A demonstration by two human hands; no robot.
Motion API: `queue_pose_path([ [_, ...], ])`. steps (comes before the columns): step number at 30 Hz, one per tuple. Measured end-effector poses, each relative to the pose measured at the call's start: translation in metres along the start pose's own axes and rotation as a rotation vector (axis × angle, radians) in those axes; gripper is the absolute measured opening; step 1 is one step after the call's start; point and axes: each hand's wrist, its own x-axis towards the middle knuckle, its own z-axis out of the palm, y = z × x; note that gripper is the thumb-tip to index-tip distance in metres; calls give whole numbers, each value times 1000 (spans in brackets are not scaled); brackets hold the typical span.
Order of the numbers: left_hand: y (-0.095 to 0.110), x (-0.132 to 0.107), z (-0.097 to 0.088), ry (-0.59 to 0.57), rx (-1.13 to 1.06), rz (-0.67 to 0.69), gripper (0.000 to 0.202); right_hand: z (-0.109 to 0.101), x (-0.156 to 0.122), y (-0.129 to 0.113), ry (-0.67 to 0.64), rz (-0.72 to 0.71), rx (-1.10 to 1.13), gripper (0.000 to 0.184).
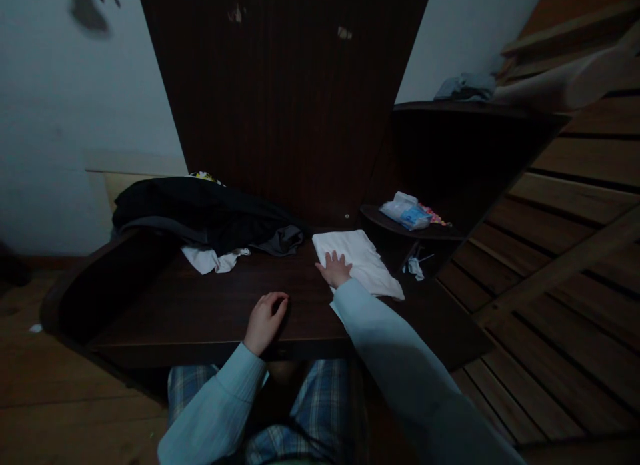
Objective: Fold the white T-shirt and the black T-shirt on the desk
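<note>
At the near edge of the surface (200, 311), left hand (263, 321), loosely curled, thumb apart; farther off, right hand (337, 271), spread wide on the cloth (371, 263), which lies on the surface, long axis slanting from far left to near right.

The left hand (265, 323) is at the front edge of the worktop (200, 325), back upward, its fingers loosely bent and the thumb curving toward the index finger with a small gap between. Its wrist is over that edge, and the left forearm (220, 401) slants in from the lower left. The right arm (400, 348) reaches farther, crossing the front edge toward the back edge. The right hand (335, 269) lies palm down, flattened, fingers spread, thumb out leftward.
</note>
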Motion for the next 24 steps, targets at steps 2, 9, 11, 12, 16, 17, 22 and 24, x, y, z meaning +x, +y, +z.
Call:
queue_pose_path([
  [2,1,0,0,4,-5,-2,20,1,11,-7,11,34,19,62],
  [9,1,1,0,-2,0,-7,20,4,33,-19,27,73,51,65],
  [11,1,1,0,-6,10,-2,20,4,37,-20,28,64,62,66],
  [12,2,1,1,-8,18,1,20,4,39,-22,30,57,71,67],
  [16,4,0,4,-35,61,20,20,6,48,-27,59,29,126,67],
  [17,5,-1,5,-52,70,32,20,6,50,-28,77,21,144,66],
  [22,3,2,0,-246,119,186,20,6,53,-26,267,-61,280,52],
  [24,-1,10,-7,-369,115,257,23,7,51,-23,360,-125,370,42],
])
